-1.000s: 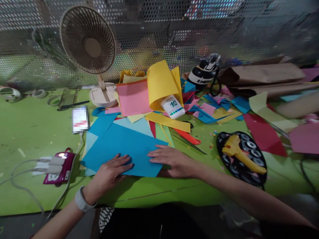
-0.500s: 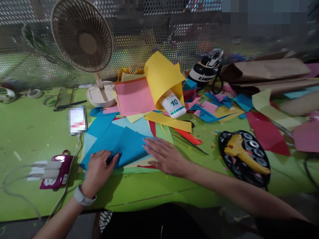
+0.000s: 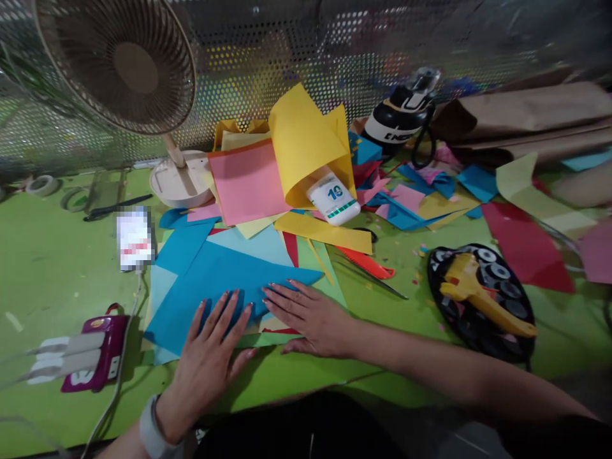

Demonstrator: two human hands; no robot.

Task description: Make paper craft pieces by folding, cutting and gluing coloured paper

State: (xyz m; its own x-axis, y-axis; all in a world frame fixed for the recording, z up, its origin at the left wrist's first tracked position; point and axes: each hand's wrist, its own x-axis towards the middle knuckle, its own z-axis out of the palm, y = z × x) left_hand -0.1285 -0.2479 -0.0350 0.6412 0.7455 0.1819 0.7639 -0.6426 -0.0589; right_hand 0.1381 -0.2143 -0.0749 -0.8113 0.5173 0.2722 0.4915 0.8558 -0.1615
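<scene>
A blue sheet of paper lies over a pile of coloured papers in front of me, its right end narrowing to a point. My left hand rests on its near edge with the fingers spread. My right hand lies flat on the right part of the same sheet, fingers stretched out and covering some of its edge. Nothing is held in either hand. Just right of the pile are scissors with a dark blade and an orange-red cutter. A yellow paper strip lies above my right hand.
A fan stands at the back left, near a charging phone and a purple power strip. A white bottle leans in rolled yellow paper. A yellow glue gun sits on a black tray; a black bottle stands behind.
My left hand has opened from its curled grip and now lies spread on the blue paper, nearer to me. The blue sheet lies flatter, its tip reaching farther right. The view has shifted slightly.
</scene>
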